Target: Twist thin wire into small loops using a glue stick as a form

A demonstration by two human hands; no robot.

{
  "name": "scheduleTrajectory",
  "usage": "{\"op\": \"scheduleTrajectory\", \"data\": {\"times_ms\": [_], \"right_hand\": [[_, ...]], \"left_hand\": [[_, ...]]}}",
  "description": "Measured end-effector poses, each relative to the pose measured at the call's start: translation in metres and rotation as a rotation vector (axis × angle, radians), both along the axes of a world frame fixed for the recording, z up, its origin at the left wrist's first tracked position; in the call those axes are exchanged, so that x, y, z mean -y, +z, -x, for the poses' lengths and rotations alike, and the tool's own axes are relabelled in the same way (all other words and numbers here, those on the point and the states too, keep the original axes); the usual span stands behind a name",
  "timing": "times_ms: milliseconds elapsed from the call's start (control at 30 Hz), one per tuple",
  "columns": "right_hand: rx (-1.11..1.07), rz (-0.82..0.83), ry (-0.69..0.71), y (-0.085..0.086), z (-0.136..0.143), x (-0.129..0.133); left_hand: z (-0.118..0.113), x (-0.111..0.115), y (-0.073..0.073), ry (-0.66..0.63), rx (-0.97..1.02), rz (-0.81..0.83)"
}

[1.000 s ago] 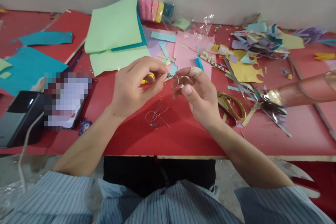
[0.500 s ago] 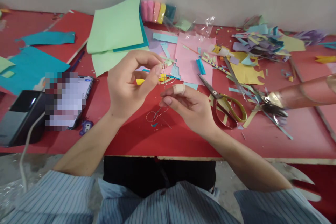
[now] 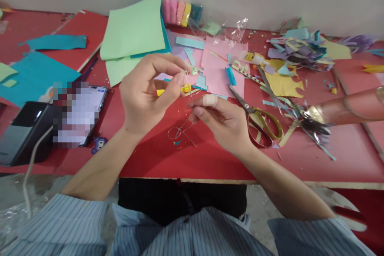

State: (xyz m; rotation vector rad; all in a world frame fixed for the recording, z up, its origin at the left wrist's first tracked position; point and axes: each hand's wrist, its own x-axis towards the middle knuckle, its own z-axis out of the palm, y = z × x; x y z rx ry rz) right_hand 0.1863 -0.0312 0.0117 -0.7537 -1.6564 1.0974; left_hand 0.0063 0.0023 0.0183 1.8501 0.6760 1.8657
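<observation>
My left hand point(image 3: 150, 92) is raised over the table's middle, its thumb and forefinger pinching a thin silvery wire near its upper end. The wire point(image 3: 179, 132) runs downward and finishes in a bent loop with a loose tail. Lower and to the right, my right hand point(image 3: 223, 122) has curled fingers, with a pale bandage round one of them. Its fingertips meet the wire's middle stretch, which they partly hide. Close beyond both hands lies a small yellow tube-like thing point(image 3: 186, 88). Scissors point(image 3: 255, 114) with yellowish handles rest right of my right hand.
On the red table point(image 3: 180, 164) lie green paper sheets point(image 3: 135, 26), pink paper point(image 3: 223, 62), a glue bottle point(image 3: 253, 57) and a heap of paper strips point(image 3: 295, 48). A phone point(image 3: 97, 96) stands left beside a dark box point(image 3: 28, 136). A reddish tubular object point(image 3: 351, 106) juts in from the right.
My right hand has shifted slightly right and down, a little farther from my left fingertips. My left hand has tilted slightly left, still pinching the wire.
</observation>
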Motion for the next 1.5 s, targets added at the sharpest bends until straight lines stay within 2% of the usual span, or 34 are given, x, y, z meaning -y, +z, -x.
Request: {"op": "scheduleTrajectory", "data": {"times_ms": [167,300,533,733,1100,1233,1400,1500], "right_hand": [[0.013,-0.005,0.021,-0.001,0.000,-0.001],[0.012,-0.018,0.026,-0.003,0.000,-0.001],[0.015,-0.025,0.026,-0.003,-0.003,-0.005],[0.088,-0.087,0.006,-0.001,-0.005,-0.011],[0.367,-0.268,-0.101,0.007,-0.020,-0.014],[0.401,-0.304,-0.119,0.007,-0.023,-0.015],[0.430,-0.365,-0.150,0.008,-0.026,-0.017],[0.431,-0.413,-0.153,0.009,-0.028,-0.018]], "left_hand": [[0.000,0.000,-0.002,-0.020,0.068,0.006],[-0.003,0.005,0.003,-0.015,0.101,0.132],[-0.004,-0.002,0.004,-0.094,0.126,0.043],[-0.001,-0.009,0.000,-0.188,0.101,0.089],[0.004,-0.008,0.002,-0.217,0.046,0.194],[0.006,-0.010,0.000,-0.237,0.054,0.215],[0.009,-0.017,-0.005,-0.332,0.022,0.169],[0.009,-0.015,-0.004,-0.291,0.040,0.240]]}}
